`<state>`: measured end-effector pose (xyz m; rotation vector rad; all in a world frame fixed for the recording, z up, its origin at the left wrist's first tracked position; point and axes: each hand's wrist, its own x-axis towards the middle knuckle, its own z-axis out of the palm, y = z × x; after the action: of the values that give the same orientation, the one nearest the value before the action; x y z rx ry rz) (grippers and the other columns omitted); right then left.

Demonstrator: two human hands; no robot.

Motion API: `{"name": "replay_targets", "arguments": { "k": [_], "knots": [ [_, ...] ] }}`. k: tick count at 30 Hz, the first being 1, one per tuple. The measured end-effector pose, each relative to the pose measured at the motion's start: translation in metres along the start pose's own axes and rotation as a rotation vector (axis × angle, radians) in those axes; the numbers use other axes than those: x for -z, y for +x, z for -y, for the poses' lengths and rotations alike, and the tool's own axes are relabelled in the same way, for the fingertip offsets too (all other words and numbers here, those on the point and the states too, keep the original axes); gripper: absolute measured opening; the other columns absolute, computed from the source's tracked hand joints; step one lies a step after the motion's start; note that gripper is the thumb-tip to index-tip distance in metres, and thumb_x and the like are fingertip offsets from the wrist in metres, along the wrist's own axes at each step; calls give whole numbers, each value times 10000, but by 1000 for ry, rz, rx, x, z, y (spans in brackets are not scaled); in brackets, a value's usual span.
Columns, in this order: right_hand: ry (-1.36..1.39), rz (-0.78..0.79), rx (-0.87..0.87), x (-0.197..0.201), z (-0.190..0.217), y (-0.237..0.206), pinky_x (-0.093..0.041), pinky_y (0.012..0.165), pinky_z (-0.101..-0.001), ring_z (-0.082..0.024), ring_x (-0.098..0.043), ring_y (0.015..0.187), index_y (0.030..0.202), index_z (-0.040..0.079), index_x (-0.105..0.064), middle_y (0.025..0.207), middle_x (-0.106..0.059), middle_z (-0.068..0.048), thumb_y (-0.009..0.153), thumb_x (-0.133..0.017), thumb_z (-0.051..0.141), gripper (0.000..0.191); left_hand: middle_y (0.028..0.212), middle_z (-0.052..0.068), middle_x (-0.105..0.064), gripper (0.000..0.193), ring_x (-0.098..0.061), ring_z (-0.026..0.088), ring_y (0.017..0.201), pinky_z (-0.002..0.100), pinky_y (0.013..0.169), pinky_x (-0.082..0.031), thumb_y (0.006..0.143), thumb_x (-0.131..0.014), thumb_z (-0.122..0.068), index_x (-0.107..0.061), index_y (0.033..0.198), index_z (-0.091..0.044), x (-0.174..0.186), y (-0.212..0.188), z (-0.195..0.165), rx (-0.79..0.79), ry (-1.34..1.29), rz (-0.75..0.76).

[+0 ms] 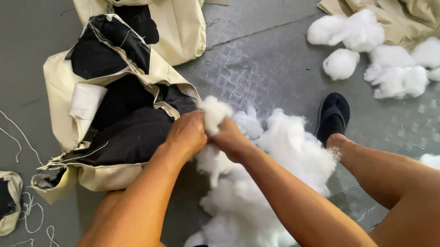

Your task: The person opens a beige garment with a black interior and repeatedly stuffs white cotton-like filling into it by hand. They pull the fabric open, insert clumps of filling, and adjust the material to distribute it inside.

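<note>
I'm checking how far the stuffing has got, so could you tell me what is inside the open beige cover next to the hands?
The beige cover gapes open, showing black lining. No white stuffing shows inside; deeper in is hidden by folds and the left hand.

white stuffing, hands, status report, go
Left hand and right hand both shut on a tuft of white stuffing. Open beige cushion cover just left. Nothing between.
</note>
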<state>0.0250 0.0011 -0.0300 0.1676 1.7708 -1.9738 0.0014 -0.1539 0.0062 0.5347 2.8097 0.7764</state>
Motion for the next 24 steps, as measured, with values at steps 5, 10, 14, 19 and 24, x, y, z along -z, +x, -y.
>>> {"name": "replay_targets", "arguments": {
  "k": [5, 10, 14, 19, 24],
  "knots": [
    [417, -113, 193, 0, 12, -48, -570, 816, -383, -259, -640, 1053, 1378, 264, -419, 1248, -616, -115, 789, -638, -54, 704, 1012, 242, -715, 199, -675, 414, 1018, 489, 883, -531, 794, -687, -121, -741, 969, -44, 14, 6, -12, 152, -44, 161],
    [-666, -341, 653, -21, -30, -43, -559, 837, -451, -418, -642, 1043, 1116, 39, -648, 1173, -642, -193, 864, -723, 6, 265, 1036, 229, -718, 278, -678, 396, 1036, 467, 888, -534, 787, -640, -70, -750, 1042, -77, 27, 13, -10, 117, -95, 194],
    [-894, -232, 514, -24, -47, -18, -542, 787, -509, -436, -663, 904, 946, 26, -678, 1009, -685, -221, 828, -706, 47, 122, 1046, 238, -713, 333, -667, 410, 1050, 472, 892, -527, 777, -593, -19, -749, 1068, -67, 24, 7, 0, 125, -129, 172],
    [-1120, -216, 325, -16, -18, 12, -551, 706, -507, -413, -674, 765, 809, 46, -718, 796, -691, -205, 806, -703, 84, 41, 1054, 251, -711, 347, -655, 427, 1066, 497, 910, -504, 774, -588, -16, -732, 1090, -21, 16, 5, -2, 56, -62, 149],
    [-63, -200, 300, -21, 11, -13, -550, 774, -378, -240, -639, 878, 1148, 28, -586, 1043, -630, -133, 779, -740, 111, 408, 1028, 271, -701, 363, -669, 423, 1049, 487, 893, -519, 768, -591, -26, -740, 1098, -30, 39, 15, 6, 136, -127, 43]
  ]
}}
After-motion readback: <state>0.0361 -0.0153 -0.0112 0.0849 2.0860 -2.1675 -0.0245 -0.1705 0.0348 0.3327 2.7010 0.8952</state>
